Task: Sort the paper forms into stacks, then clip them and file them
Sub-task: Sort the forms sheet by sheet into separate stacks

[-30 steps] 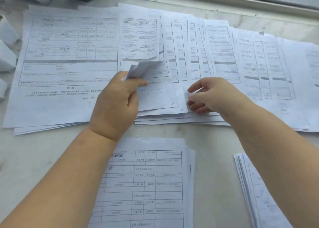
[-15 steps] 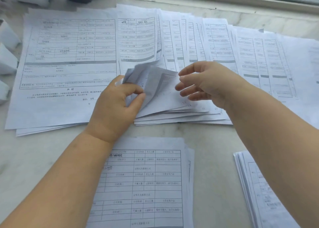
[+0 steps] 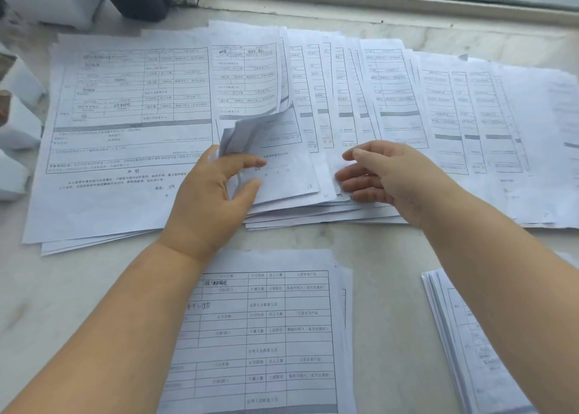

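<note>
1. Paper forms [image 3: 391, 100] lie fanned in overlapping sheets along the marble counter [image 3: 62, 288], just short of the window frame [image 3: 376, 3]. We use that fan as landmark.
2. Our left hand [image 3: 210, 200] sits at the fan's near-left edge, thumb and fingers curled around a curled-up bundle of sheets [image 3: 250, 134], lifting their corner off the fan.
3. Our right hand [image 3: 385, 175] is just right of that bundle, fingers loosely bent and resting on the fan's near edge. It grasps nothing that we can see.
4. Left of the fan we see a large form stack [image 3: 125, 100], partly overlapped by it.
5. Nearer to us than the fan: a centre stack [image 3: 266, 335] between our forearms, plus a right stack [image 3: 463, 351] at the frame edge.
6. Progress, as we judge it: sorting partly done, with several stacks formed and many fanned sheets still unsorted.
7. No clips or folders visible; we judge clipping and filing not yet started.
</note>
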Motion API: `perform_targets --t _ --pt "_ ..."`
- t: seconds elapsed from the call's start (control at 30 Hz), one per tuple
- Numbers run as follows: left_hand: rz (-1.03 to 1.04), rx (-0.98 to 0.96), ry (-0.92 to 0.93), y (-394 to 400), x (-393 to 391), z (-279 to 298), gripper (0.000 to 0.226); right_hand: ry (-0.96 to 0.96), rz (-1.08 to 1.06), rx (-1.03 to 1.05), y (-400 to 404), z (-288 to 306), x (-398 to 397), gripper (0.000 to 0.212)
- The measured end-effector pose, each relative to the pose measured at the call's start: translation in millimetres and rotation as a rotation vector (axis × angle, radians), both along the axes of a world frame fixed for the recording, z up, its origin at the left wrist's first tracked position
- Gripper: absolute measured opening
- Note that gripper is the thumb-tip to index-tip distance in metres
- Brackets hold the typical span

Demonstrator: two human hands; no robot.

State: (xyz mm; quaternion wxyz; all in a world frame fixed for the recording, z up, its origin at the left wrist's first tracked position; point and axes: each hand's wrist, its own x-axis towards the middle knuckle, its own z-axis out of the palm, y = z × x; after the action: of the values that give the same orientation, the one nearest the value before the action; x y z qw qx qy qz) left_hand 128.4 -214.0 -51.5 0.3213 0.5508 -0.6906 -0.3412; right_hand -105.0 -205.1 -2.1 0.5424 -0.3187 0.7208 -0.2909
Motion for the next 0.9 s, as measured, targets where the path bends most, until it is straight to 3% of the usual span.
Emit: perform_targets --t 0.1,0.23,0.3,0.4,0.43,0.57,0.7,0.9 --pt "-0.046 -0.004 -0.131 2.2 -0.1 -0.2 0.036 0.134 -0.007 -0.075 22.1 8.7 -0.9 0.013" --pt "-0.336 -0.146 -0.515 5.4 -5.8 9.5 0.031 0.201 0.005 -0.117 75.2 23.5 5.2 0.016" --pt "-0.474 -0.083 -0.606 7.4 -6.7 20.9 0.032 0.189 0.010 -0.087 106.9 27.4 11.3 0.017" --pt "-0.534 0.251 -0.435 12.8 2.3 36.9 0.030 0.187 0.012 -0.039 152.8 30.7 20.7 0.019" --pt "-0.506 0.274 -0.354 17.6 5.9 40.3 0.034 0.181 0.011 -0.029 167.6 32.0 24.3 0.019" --pt "-0.347 0.082 -0.259 61.1 15.6 57.9 0.032 0.117 -0.051 -0.034 224.4 36.3 35.6 0.020" --pt "-0.275 -0.067 -0.200 157.9 32.1 71.0 0.032 0.101 -0.022 -0.016 281.1 30.5 40.2 0.018" --pt "-0.315 0.033 -0.206 324.1 53.5 41.9 0.018 0.159 0.063 0.071 355.7 12.9 49.3 0.014"
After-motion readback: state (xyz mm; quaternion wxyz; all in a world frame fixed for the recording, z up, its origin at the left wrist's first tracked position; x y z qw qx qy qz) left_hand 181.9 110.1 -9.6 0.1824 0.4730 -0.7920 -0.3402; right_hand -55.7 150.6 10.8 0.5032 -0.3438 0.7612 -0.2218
